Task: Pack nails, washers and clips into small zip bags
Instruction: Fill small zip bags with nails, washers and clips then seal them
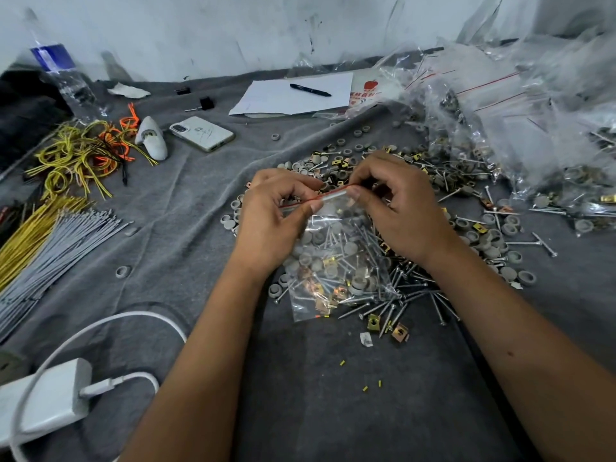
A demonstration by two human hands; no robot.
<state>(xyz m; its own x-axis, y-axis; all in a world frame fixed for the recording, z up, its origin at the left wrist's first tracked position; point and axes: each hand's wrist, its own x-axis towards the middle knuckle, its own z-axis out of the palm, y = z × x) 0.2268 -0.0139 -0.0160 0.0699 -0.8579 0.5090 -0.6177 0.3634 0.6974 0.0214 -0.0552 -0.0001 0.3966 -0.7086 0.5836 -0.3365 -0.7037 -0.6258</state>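
A small clear zip bag (336, 261) with a red seal line hangs in the middle of the view, holding nails, grey washers and gold clips. My left hand (270, 225) pinches the left part of its top strip between thumb and fingers. My right hand (400, 208) pinches the right part of the same strip. Under and behind the bag lies a loose pile of nails, washers and clips (416, 288) on the grey cloth (166, 201).
Filled and empty zip bags (520, 105) heap up at the right. A phone (202, 133), paper with a pen (310, 90) and a water bottle (63, 71) sit at the back. Yellow and grey cable ties (50, 235) lie left, a white charger (50, 395) at bottom left.
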